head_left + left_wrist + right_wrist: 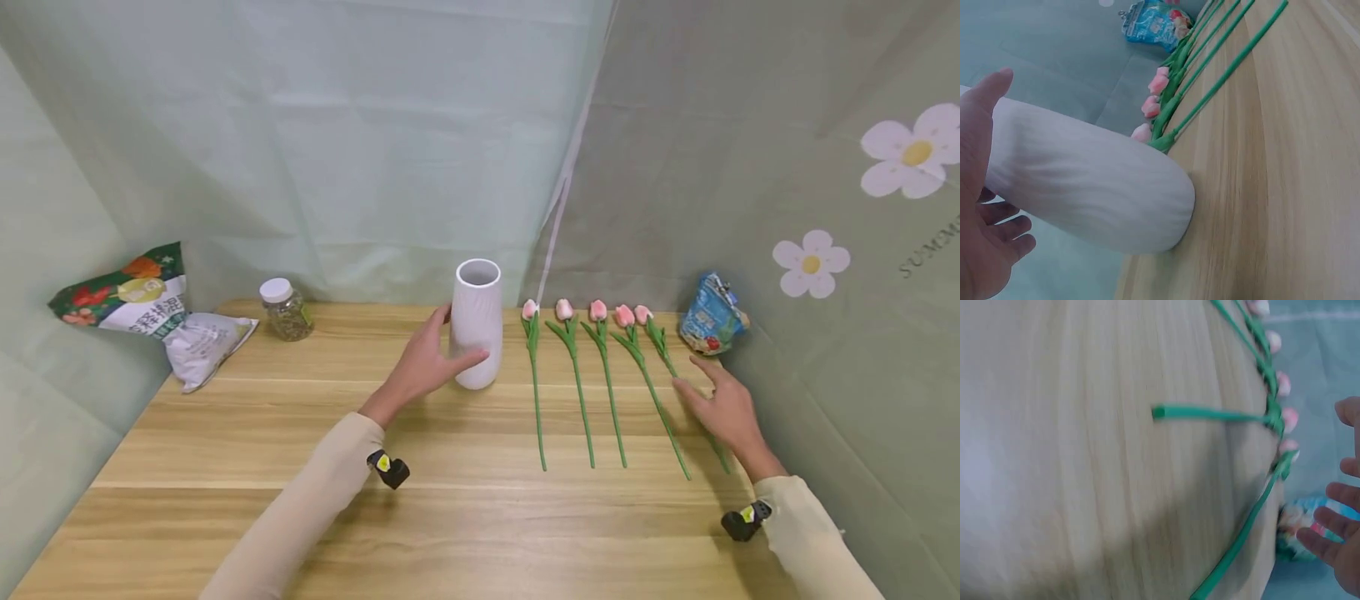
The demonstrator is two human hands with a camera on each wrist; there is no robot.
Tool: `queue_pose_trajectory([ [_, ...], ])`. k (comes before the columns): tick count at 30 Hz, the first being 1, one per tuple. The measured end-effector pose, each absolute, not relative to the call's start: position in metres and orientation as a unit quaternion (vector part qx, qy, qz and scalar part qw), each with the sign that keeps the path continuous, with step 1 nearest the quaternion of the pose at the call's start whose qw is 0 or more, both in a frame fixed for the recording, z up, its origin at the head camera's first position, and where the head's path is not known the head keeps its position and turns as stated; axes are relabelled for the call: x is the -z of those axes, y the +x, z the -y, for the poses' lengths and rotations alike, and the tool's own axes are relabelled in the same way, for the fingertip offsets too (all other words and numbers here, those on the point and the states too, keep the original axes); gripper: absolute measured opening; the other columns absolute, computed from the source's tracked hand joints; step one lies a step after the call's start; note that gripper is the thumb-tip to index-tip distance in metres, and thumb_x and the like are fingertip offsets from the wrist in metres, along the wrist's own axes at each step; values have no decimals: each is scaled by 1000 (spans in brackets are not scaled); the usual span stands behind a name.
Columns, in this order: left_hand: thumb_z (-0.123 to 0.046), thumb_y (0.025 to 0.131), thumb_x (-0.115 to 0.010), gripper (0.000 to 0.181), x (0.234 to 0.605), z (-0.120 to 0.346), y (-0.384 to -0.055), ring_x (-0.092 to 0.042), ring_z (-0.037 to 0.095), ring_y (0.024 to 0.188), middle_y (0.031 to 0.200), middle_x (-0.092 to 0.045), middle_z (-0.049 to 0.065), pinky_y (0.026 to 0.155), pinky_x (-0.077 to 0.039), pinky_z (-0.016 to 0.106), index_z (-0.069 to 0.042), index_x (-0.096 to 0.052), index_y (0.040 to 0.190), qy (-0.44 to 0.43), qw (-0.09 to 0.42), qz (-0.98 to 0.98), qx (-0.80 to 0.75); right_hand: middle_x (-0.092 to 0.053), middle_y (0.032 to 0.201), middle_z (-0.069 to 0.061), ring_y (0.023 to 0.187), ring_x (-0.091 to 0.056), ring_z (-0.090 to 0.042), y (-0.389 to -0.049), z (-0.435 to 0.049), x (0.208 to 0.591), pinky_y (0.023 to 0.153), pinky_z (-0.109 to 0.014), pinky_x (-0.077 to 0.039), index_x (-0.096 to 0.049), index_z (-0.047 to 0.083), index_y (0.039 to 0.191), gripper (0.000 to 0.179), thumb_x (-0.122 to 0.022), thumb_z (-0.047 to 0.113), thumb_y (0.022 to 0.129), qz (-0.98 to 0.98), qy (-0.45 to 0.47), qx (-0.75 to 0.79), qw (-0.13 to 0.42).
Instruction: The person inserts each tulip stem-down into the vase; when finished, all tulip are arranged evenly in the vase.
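Note:
A white ribbed vase (477, 333) stands upright on the wooden table. My left hand (423, 362) is around its left side, thumb across the front and some fingers partly hidden behind; in the left wrist view the fingers look loose beside the vase (1091, 175). To the right of the vase lies a row of several pink artificial tulips (597, 311) with green stems, blooms toward the back. My right hand (723, 408) hovers at the stem of the rightmost tulip (657, 335), fingers spread. In the right wrist view this hand (1341, 512) holds nothing.
A blue snack bag (708, 317) stands at the back right corner, just beyond my right hand. On the left are a white-lidded jar (287, 310) of dried bits and a green-and-white bag (157, 312). Fabric curtains (375, 167) hang behind the table (450, 533).

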State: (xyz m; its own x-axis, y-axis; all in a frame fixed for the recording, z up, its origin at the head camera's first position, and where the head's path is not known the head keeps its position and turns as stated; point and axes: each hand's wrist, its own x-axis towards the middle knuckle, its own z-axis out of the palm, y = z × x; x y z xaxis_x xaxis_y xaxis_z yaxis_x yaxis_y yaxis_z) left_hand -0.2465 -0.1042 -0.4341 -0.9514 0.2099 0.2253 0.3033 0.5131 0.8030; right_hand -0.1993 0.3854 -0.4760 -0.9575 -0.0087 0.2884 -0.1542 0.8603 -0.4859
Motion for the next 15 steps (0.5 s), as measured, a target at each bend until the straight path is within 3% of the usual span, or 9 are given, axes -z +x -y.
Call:
queue_pose_trajectory([
  [4, -62, 81, -79, 99, 434, 100, -249, -49, 29, 137, 149, -50, 12, 111, -45, 56, -12, -36, 155, -141, 48, 856, 496, -52, 141, -35, 117, -56, -55, -208, -397, 484, 87, -70, -50, -51, -1, 147, 63, -62, 41, 102, 955, 17, -272, 115],
  [9, -52, 85, -81, 91, 435, 99, -252, -52, 31, 135, 149, -51, 14, 113, -46, 48, -9, -38, 154, -143, 54, 838, 523, -53, 144, -30, 124, -53, -51, -215, -405, 491, 94, -70, -45, -51, -1, 147, 66, -62, 45, 101, 953, -6, -291, 81],
  [15, -45, 86, -82, 88, 436, 98, -253, -52, 33, 135, 149, -51, 15, 112, -48, 48, -7, -39, 152, -144, 58, 833, 531, -65, 129, -26, 114, -63, -45, -223, -408, 497, 94, -63, -49, -61, -1, 138, 60, -65, 45, 100, 951, -24, -297, 78],
])
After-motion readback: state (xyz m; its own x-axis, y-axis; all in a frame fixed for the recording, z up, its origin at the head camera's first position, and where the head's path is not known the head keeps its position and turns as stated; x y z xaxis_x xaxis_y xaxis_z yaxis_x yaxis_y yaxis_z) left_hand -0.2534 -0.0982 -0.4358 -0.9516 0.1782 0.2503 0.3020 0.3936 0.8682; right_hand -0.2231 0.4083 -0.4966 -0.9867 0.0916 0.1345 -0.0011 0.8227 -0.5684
